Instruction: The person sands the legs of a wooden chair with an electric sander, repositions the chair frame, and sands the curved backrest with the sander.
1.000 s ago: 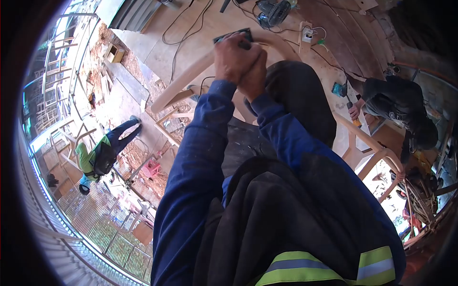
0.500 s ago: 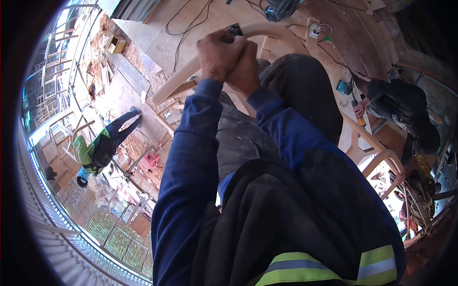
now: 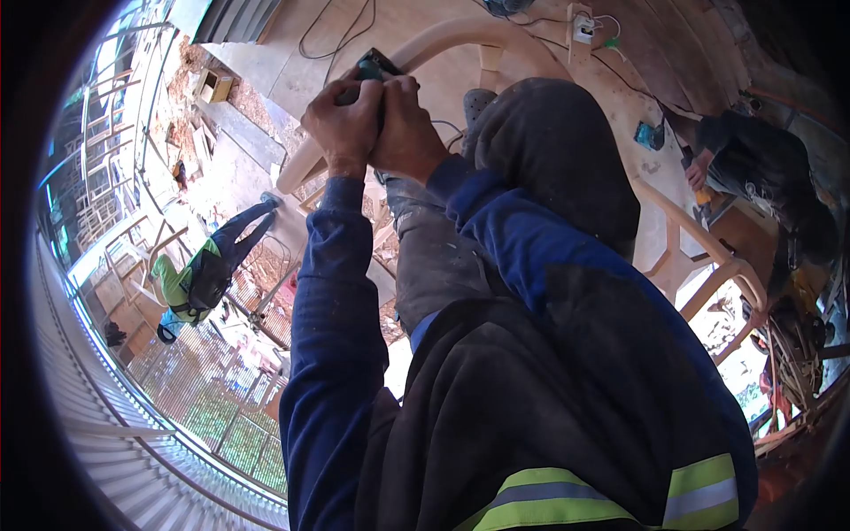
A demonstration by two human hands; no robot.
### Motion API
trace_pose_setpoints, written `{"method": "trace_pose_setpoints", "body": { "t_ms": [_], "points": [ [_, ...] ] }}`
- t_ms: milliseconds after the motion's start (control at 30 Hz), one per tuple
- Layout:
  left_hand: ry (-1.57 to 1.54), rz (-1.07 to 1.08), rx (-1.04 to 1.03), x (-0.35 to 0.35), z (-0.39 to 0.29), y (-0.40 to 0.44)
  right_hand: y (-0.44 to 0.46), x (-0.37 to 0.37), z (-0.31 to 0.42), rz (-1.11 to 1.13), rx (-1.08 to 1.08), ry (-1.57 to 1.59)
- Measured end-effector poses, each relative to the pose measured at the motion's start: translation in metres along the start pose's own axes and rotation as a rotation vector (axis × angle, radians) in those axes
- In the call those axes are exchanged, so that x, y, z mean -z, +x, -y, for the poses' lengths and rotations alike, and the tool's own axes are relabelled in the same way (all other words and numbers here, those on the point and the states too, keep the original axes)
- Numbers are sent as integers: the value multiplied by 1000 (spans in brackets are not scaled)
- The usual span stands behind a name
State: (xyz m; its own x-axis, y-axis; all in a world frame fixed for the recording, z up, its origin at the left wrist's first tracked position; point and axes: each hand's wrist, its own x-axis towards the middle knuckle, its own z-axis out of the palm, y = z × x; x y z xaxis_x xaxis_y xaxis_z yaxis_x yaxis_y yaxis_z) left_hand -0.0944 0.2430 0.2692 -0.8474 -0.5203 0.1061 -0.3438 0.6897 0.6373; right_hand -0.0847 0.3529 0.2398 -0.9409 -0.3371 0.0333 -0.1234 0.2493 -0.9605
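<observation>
Both of my hands are closed around a small dark and teal power sander (image 3: pixel 375 66), most of which my fingers hide. My left hand (image 3: pixel 339 128) wraps its left side, and my right hand (image 3: pixel 405 126) presses close beside it on the right. The sander's black front end rests at a long curved piece of pale wood (image 3: pixel 469 34), which looks like a bent chair rail. That wood arcs over my knees, and its rounded left end (image 3: pixel 297 168) shows just below my left hand.
A co-worker (image 3: pixel 761 168) at right holds a yellow-and-black tool (image 3: pixel 702 193) near a wooden frame (image 3: pixel 699 234). Another person in a green top (image 3: pixel 190 274) stands at left by chair frames. A teal tool (image 3: pixel 649 134), power outlet (image 3: pixel 583 28) and cables (image 3: pixel 341 40) lie around.
My hands and the sander have moved left along the curved wood, toward its left end. The co-worker's hand at right has shifted slightly, and the whole view has tilted a little.
</observation>
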Motion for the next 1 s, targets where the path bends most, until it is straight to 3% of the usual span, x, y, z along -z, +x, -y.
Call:
{"method": "trace_pose_setpoints", "body": {
  "t_ms": [200, 333, 400, 600, 700, 867, 967, 1000],
  "points": [
    [-82, 218, -24, -41, -81, 25, 26, 51, -27, -283, -6, -8],
    [-176, 237, -57, -51, -98, 26, 27, 66, -28, -290, 12, 42],
    [-127, 183, -109, -46, -87, 24, 23, 60, -21, -278, 2, -21],
    [-127, 16, 81, 2, -27, 3, 8, 1, -8, -80, -23, -28],
    [-178, -34, 186, 29, 10, 1, 2, -29, 8, -19, 127, -32],
    [-214, -106, 182, 48, 56, -10, -7, -52, 24, 54, 112, 44],
    [20, -56, 228, 47, 33, 2, -3, -42, 24, 110, 75, 18],
    [-80, -60, 192, 38, 33, 3, 0, -44, 11, 31, 189, -11]
  ]
}}
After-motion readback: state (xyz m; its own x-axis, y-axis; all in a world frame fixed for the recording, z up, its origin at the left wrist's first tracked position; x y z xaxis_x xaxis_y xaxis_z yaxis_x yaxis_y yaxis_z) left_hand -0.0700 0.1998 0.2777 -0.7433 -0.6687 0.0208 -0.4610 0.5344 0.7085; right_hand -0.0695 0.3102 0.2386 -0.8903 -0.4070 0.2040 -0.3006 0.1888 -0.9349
